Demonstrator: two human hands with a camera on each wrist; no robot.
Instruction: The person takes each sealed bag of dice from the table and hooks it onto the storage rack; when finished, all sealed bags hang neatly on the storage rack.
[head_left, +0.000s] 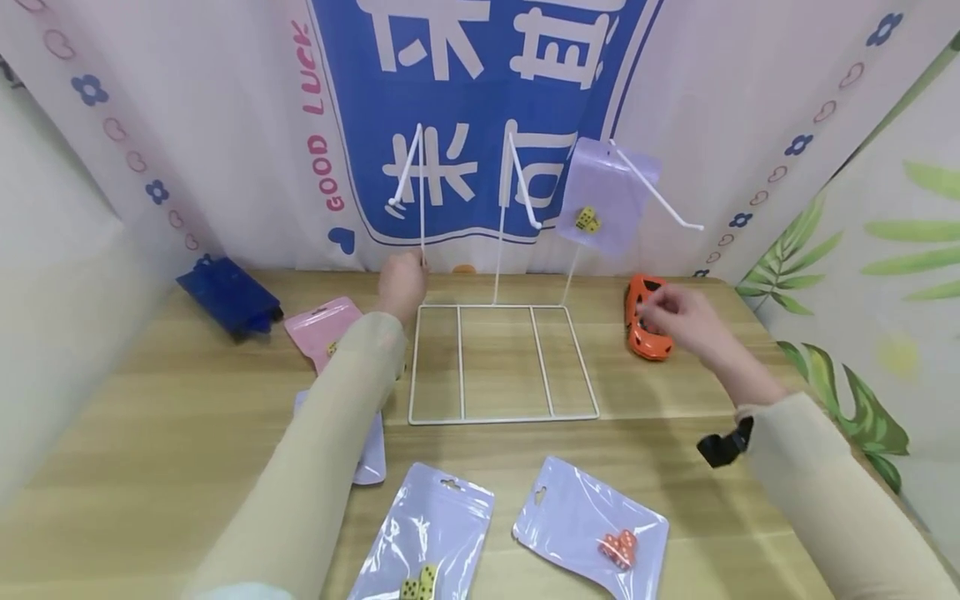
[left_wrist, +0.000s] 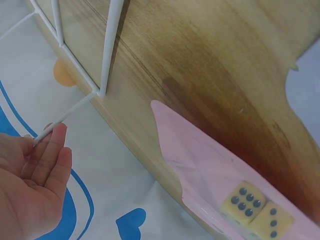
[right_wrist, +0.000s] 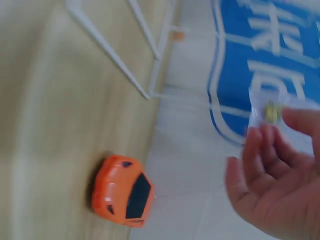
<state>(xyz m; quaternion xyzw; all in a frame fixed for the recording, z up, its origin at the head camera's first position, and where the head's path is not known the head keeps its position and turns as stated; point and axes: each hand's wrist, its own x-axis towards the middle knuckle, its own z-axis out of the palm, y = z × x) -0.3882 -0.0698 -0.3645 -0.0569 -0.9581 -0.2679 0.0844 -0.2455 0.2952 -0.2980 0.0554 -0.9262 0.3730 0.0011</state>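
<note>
A white wire display rack point(head_left: 502, 421) stands on the table with three hooks at its top. My left hand point(head_left: 402, 286) grips its left upright, thumb and fingers around the thin wire in the left wrist view. A lilac zip pouch point(head_left: 611, 183) with yellow dice hangs from the right hook. My right hand point(head_left: 686, 321) is held over the orange toy car point(head_left: 648, 343) in the head view, its fingers loosely bent with nothing between them. In the right wrist view the toy car point(right_wrist: 122, 192) sits apart from that hand.
Left of the rack lie a pink pouch point(head_left: 315, 327) with dice, a lilac pouch point(head_left: 371, 458) partly under my left arm, and a dark blue packet point(head_left: 228, 293). Nearer me are a lilac pouch point(head_left: 438, 521) with yellow dice and another pouch point(head_left: 573, 517) with red dice. A printed curtain point(head_left: 247, 167) hangs behind.
</note>
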